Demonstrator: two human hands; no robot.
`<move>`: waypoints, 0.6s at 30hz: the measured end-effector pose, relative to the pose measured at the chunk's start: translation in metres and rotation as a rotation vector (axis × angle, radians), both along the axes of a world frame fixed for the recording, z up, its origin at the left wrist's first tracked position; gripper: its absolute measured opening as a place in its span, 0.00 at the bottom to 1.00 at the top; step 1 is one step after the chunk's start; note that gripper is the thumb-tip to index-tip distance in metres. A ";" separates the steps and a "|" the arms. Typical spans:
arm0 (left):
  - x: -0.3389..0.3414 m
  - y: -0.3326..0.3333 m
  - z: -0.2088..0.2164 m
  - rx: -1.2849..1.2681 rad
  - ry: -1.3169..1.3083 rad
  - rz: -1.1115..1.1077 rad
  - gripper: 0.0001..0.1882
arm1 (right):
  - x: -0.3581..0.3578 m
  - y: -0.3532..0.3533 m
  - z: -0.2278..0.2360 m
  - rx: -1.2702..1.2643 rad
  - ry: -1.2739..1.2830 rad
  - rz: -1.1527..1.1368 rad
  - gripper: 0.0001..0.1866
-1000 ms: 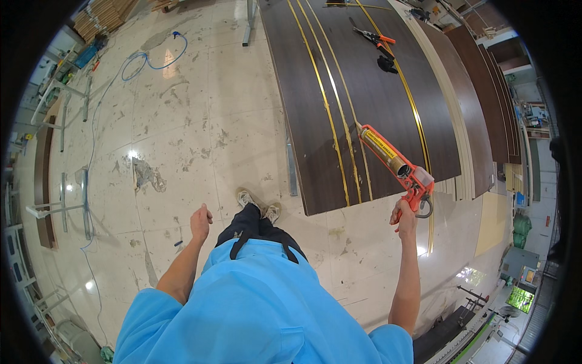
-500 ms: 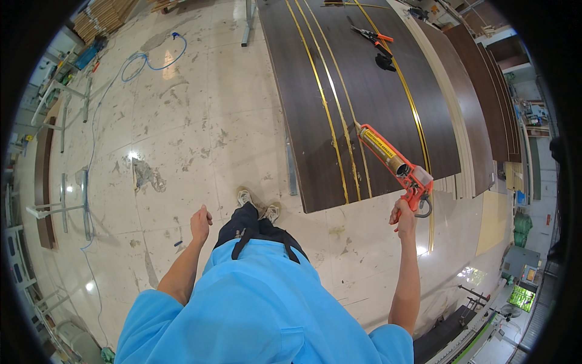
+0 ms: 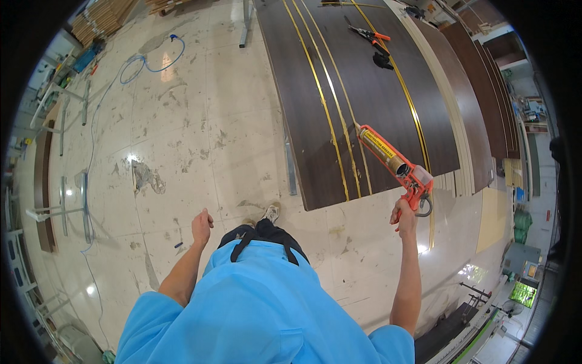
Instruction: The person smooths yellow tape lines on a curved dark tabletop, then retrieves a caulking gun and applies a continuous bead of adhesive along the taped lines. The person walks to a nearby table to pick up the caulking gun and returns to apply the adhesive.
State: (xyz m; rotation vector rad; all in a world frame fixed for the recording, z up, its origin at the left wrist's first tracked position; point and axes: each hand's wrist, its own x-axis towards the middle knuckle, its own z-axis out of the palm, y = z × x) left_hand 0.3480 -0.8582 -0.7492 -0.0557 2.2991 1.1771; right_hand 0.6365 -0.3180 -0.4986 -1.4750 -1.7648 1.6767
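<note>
My right hand (image 3: 404,218) is wrapped round the handle of a red caulking gun (image 3: 418,182), loaded with a yellow-labelled cartridge (image 3: 377,145). Its nozzle points away from me, over the near part of a dark brown panel (image 3: 377,91). Gold strips run lengthwise along that panel, among them a left strip (image 3: 332,130) and a right strip (image 3: 414,115). Whether the nozzle tip touches the panel, I cannot tell. At my left side, my left hand (image 3: 201,227) hangs above the floor, fingers curled in, with nothing visible in it.
Orange-handled snips (image 3: 381,37) and a small black item (image 3: 382,60) lie farther up the panel. More brown boards (image 3: 454,85) are stacked to its right. A blue hose (image 3: 145,64) coils on the tiled floor, left of which stand metal stands (image 3: 85,206).
One of my shoes has drawn back towards my body, and the panel sits slightly higher in view. The caulking gun stays in my right hand, held much the same.
</note>
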 end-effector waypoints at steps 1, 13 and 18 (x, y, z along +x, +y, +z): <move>-0.002 -0.002 0.000 -0.005 -0.009 0.008 0.35 | -0.001 -0.001 0.000 0.005 -0.013 -0.014 0.06; -0.013 -0.039 0.014 -0.012 0.003 0.013 0.33 | 0.000 -0.008 0.000 0.015 -0.005 -0.034 0.09; -0.003 -0.042 0.016 0.001 0.000 0.042 0.34 | 0.006 -0.005 -0.005 0.014 -0.006 -0.023 0.10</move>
